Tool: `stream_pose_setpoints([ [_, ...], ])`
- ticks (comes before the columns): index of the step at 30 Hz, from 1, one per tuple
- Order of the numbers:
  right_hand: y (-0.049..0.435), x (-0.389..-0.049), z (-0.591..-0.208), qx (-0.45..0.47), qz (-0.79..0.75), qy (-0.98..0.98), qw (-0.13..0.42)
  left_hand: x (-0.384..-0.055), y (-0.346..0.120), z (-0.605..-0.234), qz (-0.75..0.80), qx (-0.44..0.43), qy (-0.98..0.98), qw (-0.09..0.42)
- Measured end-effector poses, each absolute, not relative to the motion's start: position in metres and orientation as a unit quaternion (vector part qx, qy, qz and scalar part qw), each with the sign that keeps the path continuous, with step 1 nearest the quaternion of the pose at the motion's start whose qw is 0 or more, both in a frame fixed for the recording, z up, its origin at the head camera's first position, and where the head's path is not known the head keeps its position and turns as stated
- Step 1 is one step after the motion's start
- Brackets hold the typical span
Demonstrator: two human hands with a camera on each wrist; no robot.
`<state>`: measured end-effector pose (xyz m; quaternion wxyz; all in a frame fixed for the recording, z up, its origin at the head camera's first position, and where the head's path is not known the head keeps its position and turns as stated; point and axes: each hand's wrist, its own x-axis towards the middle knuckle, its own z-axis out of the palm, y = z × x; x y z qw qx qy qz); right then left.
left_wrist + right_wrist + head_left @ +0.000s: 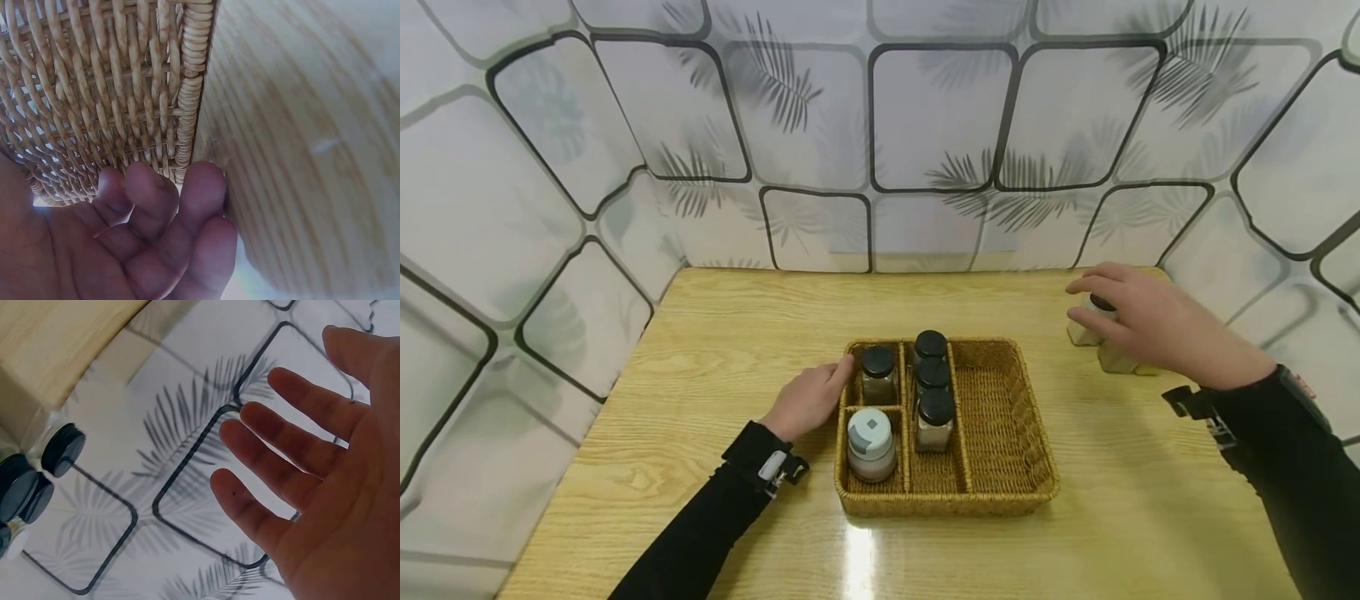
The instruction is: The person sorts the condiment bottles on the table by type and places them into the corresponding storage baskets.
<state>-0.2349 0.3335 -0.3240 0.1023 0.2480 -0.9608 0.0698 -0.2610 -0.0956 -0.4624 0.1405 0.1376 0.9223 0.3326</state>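
Just left of centre I see the left hand (808, 402), fingers loosely bent, against a wicker basket (947, 505) sitting lower middle, with one pale-lidded jar (871, 450) and four black-lidded jars (933, 432) inside. Off right, the right hand (1157, 323) is spread over more jars (1082, 333), can't tell if touching.
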Motion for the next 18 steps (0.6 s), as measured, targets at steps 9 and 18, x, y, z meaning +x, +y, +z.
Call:
stream_pose_setpoints([
  [9,0.359,-0.249,-0.333,0.210,0.082,-0.972,0.066,-0.260,-0.097,-0.463,0.339,0.140,0.919,0.143],
  [18,0.380,-0.263,-0.347,0.173,0.084,-0.981,0.017,-0.260,-0.097,-0.462,0.342,0.144,0.918,0.142],
])
